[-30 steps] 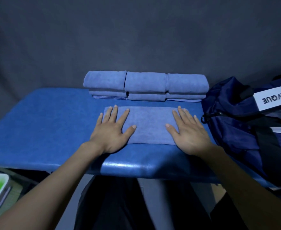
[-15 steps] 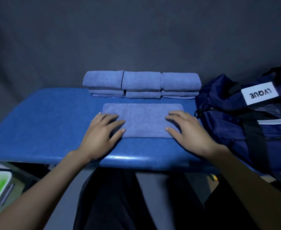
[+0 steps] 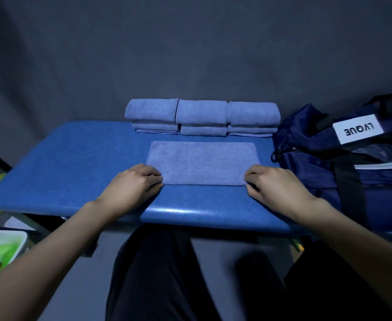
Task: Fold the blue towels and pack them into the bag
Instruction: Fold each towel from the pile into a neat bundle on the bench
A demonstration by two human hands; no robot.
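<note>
Blue padded table point(image 3: 74, 163) is carrying a flat towel point(image 3: 202, 162); left hand point(image 3: 136, 184) and right hand point(image 3: 276, 186) are pinching its near corners. Folded towels point(image 3: 202, 117) are sitting behind, navy bag point(image 3: 340, 163) lying just right.

The towel point(image 3: 202, 163) lying flat in front of me is soft terry cloth, matt, with a fine nap and no sheen. The folded towels point(image 3: 202, 117) at the far edge of the table are the same matt cloth, their rounded folds thick and plush. The table point(image 3: 74, 163) beneath them has a smooth padded covering like vinyl or leatherette; it is glossy, with bright highlights along its near edge. The bag point(image 3: 317, 158) at right is thin woven synthetic fabric, slightly shiny and creased, with matt black webbing straps point(image 3: 347, 181) and a smooth white label point(image 3: 358, 128).
</note>
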